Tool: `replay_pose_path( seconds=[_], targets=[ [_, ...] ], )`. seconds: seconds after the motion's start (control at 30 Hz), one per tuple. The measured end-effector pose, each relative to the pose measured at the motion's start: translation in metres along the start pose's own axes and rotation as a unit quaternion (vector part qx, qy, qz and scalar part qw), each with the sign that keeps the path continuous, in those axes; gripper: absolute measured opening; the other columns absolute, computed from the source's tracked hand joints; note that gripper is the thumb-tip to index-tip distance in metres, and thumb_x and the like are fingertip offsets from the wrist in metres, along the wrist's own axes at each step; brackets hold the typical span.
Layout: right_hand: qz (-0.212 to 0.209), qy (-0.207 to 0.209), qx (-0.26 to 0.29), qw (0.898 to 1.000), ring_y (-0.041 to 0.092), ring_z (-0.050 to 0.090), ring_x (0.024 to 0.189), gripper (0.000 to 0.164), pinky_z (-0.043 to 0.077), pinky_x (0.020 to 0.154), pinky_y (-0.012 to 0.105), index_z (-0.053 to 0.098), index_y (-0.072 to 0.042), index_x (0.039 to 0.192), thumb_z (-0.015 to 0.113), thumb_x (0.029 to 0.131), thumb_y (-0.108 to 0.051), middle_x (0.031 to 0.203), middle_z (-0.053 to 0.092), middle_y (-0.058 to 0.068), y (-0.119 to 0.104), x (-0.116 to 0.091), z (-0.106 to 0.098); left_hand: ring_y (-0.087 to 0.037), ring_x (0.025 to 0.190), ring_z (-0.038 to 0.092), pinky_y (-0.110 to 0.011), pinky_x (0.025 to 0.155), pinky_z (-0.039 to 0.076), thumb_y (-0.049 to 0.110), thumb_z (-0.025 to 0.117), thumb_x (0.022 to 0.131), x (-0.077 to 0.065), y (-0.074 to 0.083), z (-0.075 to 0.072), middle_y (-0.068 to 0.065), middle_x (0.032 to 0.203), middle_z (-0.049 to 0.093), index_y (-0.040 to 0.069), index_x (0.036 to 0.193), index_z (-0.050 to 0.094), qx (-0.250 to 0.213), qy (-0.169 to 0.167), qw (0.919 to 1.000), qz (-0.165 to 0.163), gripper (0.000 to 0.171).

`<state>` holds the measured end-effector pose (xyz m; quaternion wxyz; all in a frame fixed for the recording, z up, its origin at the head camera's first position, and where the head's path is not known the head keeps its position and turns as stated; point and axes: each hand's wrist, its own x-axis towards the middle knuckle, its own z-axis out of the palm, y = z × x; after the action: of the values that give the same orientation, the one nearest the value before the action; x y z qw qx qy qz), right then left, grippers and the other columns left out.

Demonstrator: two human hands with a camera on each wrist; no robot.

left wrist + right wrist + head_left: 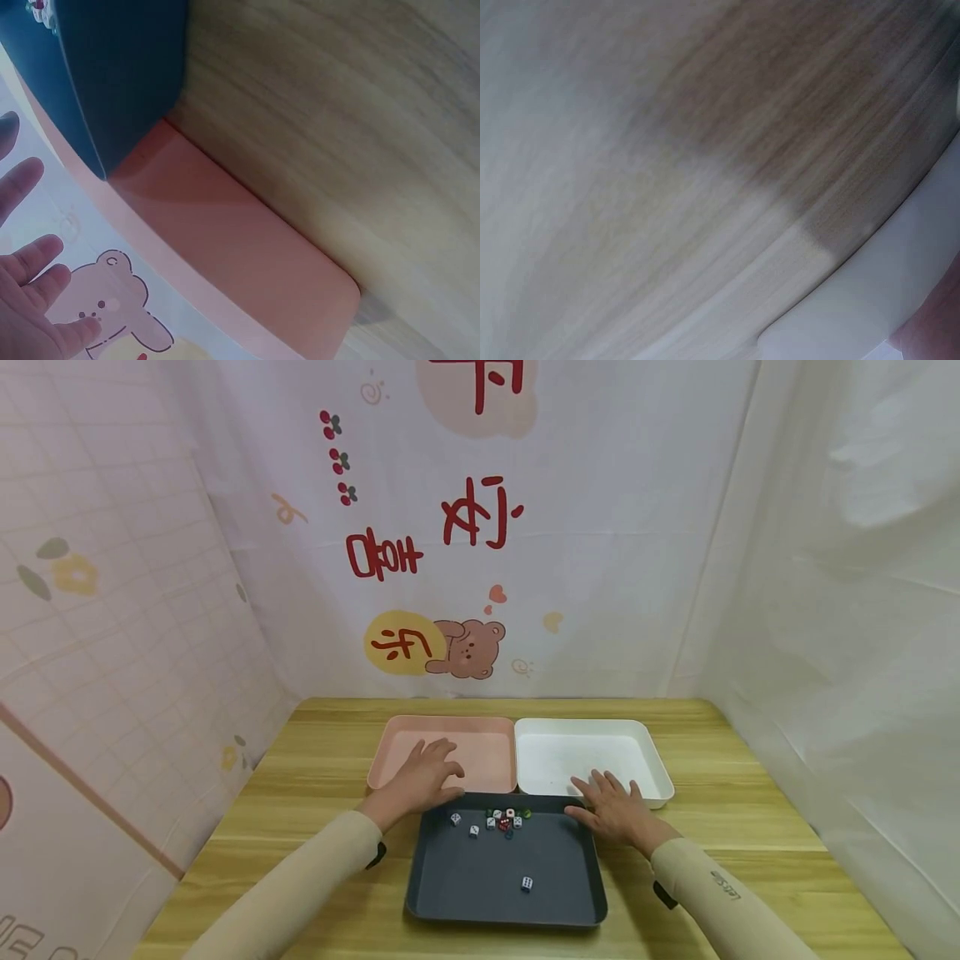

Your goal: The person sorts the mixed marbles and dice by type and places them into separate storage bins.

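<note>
In the head view my left hand (pixel 423 779), fingers spread and holding nothing, hovers over the front of the pink tray (pixel 480 756). My right hand (pixel 617 810) is spread too, near the right rim of the dark grey tray (pixel 480 897), its fingers overlapping the front of the white tray (pixel 585 752). Several small dice lie in the dark tray: a cluster at the back with a red die (pixel 504 825), a white die (pixel 474 832) to the left and another die (pixel 527 884) toward the front. The left wrist view shows the spread fingers (pixel 45 277) of that hand.
The pink and white trays stand side by side behind the dark one on a wooden table (pixel 247 877). A white printed curtain (pixel 600 568) hangs behind, and sheets enclose both sides. Mostly wood grain fills the right wrist view, with a white tray side (pixel 855 315) low down.
</note>
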<state>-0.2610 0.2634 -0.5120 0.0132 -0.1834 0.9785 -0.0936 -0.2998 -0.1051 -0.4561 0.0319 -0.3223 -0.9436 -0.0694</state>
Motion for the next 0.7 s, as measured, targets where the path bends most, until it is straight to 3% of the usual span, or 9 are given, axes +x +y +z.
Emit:
replay_pose_path(
  seconds=[0.2,0.7],
  targets=[
    [0.004,0.000,0.000,1.000,0.053,0.034,0.135,0.078,0.020,0.099,0.079,0.046,-0.009,0.148,0.038,0.097,-0.068,0.148,0.038,0.030,-0.002,0.001,-0.001,-0.037,0.142,0.032,-0.063,0.113,0.018,0.040,0.071,0.091,-0.007,0.003,0.004,-0.018,0.147,0.046,0.016,0.113,0.075,-0.003,-0.012,0.9999,0.010,0.032],
    [0.022,-0.018,-0.001,1.000,0.050,0.033,0.138,0.070,0.021,0.101,0.078,0.047,-0.012,0.149,0.045,0.099,-0.061,0.150,0.038,0.028,-0.006,0.000,-0.004,-0.036,0.140,0.036,-0.064,0.111,0.023,0.039,0.074,0.090,-0.015,0.012,0.012,-0.017,0.144,0.048,0.017,0.110,0.075,0.003,-0.003,0.9996,0.028,0.030]
  ],
)
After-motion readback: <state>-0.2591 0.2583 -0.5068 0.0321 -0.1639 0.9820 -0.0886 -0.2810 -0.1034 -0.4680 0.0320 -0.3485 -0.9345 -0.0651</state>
